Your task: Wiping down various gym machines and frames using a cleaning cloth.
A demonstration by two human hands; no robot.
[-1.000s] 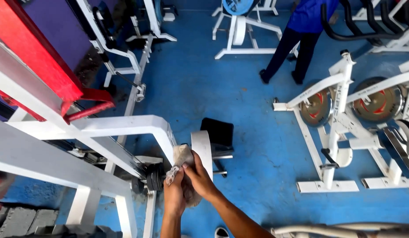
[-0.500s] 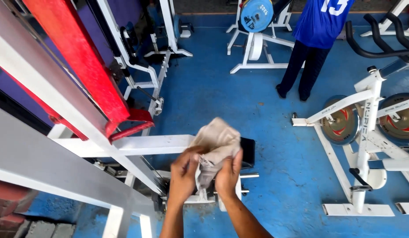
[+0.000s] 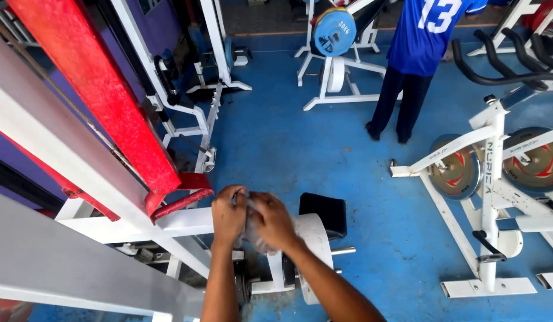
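Left hand [image 3: 228, 216] and right hand [image 3: 273, 222] pressed together, fingers curled, forearms converging

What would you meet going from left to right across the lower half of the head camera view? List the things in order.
Red padded beam → left hand → right hand, both on a bunched pale cloth → black pad → white exercise bike with its flywheel.

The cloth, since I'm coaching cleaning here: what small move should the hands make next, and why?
Probably press the cloth down onto the white machine frame just beneath. Both the left hand and right hand have it bunched between them, right above that bar, so it looks gathered and ready for a wipe there.
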